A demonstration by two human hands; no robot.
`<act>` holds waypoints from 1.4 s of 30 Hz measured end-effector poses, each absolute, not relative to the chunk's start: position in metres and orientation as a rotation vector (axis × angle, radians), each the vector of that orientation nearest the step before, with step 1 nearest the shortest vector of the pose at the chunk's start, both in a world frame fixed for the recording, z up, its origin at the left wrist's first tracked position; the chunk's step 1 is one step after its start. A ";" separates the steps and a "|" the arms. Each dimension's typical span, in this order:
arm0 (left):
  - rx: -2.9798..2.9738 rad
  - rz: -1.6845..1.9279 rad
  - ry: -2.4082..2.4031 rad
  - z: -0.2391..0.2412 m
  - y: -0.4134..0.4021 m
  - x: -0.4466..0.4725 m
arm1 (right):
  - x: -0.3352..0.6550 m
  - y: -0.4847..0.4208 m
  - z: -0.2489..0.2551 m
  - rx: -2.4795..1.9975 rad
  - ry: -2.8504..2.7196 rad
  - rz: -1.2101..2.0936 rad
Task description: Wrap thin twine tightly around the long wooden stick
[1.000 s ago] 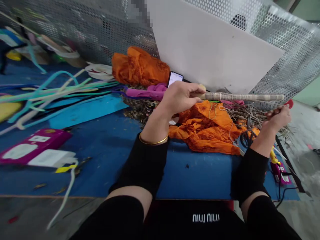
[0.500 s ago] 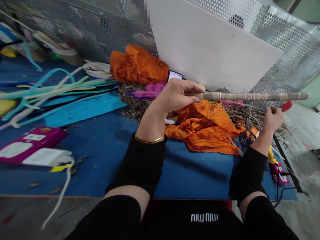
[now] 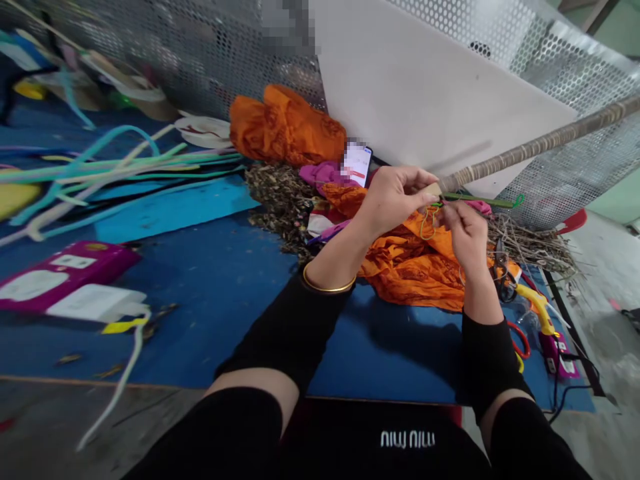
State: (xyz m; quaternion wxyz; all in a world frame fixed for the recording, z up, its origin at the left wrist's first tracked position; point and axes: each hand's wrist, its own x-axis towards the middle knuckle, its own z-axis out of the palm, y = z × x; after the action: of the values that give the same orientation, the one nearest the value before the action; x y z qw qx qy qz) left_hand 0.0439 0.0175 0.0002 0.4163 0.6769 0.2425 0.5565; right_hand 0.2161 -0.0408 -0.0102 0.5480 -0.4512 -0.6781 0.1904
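My left hand (image 3: 397, 193) is closed round the near end of a long stick (image 3: 540, 143) banded in brown and pale rings, which slants up to the right edge. Just beside that end, my right hand (image 3: 466, 223) has its fingers pinched together, seemingly on a thin thread. A loose loop of yellow thread (image 3: 428, 225) hangs below the fingertips. Behind my right hand lies a thin green stem (image 3: 493, 199) with a bright green loop at its tip. Under both hands spreads crumpled orange patterned cloth (image 3: 413, 277).
Dried plant matter (image 3: 277, 200) and a lit phone (image 3: 356, 163) lie behind the hands. Left are colored fuzzy stems (image 3: 115, 175) and a magenta box (image 3: 60, 273). A yellow glue gun (image 3: 537, 307), scissors (image 3: 520, 340) and cables lie right. A white board (image 3: 430, 80) stands behind.
My right hand has come in from the far right to the stick's near end. The stick's far end has swung upward, and my left hand has shifted slightly right.
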 end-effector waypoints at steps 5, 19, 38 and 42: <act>1.641 1.330 0.558 -0.001 0.018 0.050 | 0.202 -0.050 -0.008 -0.817 -1.426 0.225; 1.769 1.386 0.679 -0.023 0.016 0.083 | 0.186 -0.051 -0.005 -0.731 -0.945 0.522; 2.095 1.423 0.987 -0.022 -0.002 0.085 | 0.211 -0.021 -0.023 -0.784 -0.751 0.723; 2.076 1.421 0.873 -0.024 -0.002 0.086 | 0.210 -0.022 -0.025 -0.790 -0.779 0.637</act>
State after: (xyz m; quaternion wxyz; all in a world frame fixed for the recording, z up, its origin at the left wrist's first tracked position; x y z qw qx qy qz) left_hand 0.0860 -0.0021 -0.0238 0.2372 0.7573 0.3185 0.5184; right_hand 0.2101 -0.0215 -0.0250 0.8023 -0.3684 -0.3635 0.2974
